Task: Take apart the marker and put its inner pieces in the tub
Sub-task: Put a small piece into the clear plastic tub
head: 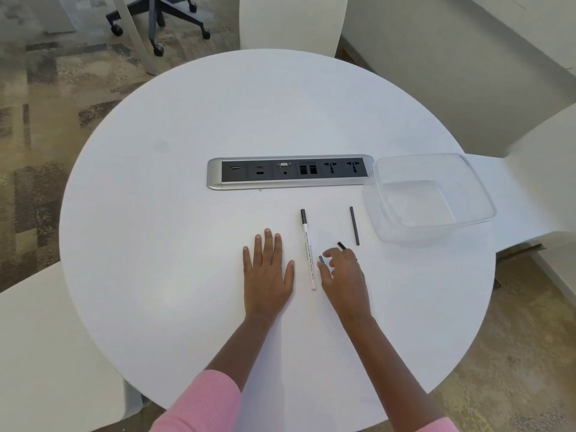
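The white marker barrel with a black tip end lies lengthwise on the round white table, between my two hands. My left hand rests flat on the table, fingers straight, just left of the barrel. My right hand is just right of the barrel with its fingers curled. Its thumb and forefinger pinch a small grey piece. A short black cap piece shows just beyond its fingertips. A thin dark ink rod lies alone near the clear plastic tub, which holds nothing.
A silver and black socket strip is set into the table behind the marker, its right end touching the tub. White chairs stand around the table, and an office chair base is on the carpet far left.
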`<action>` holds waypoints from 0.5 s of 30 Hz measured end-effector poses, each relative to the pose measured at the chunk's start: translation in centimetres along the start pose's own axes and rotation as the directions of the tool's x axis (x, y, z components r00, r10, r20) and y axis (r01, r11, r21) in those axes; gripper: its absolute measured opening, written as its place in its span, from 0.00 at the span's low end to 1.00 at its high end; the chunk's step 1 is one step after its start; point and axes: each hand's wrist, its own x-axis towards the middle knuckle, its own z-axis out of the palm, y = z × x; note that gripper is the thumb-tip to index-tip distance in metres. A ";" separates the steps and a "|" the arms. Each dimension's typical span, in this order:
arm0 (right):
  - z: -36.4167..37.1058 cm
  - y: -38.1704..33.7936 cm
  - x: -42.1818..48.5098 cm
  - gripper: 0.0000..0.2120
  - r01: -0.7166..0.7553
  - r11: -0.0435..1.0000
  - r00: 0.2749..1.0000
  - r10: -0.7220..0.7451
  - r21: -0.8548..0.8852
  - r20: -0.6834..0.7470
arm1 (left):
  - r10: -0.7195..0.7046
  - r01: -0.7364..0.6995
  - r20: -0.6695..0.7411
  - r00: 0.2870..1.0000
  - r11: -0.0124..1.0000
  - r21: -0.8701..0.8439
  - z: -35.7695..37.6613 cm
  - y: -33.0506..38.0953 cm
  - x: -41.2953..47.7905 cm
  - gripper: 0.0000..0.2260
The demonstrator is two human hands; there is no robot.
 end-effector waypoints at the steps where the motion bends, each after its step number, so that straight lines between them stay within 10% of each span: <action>1: -0.1 0.4 -0.2 0.09 -0.008 1.000 1.000 0.008 -0.004 -0.001 | 0.000 0.000 0.000 1.000 1.000 -0.001 0.0 0.0 0.0 0.26; 15: 0.1 2.0 -0.9 0.08 0.017 0.994 0.998 -0.011 -0.103 0.056 | -0.015 0.016 0.019 1.000 1.000 -0.026 -0.1 0.0 0.0 0.26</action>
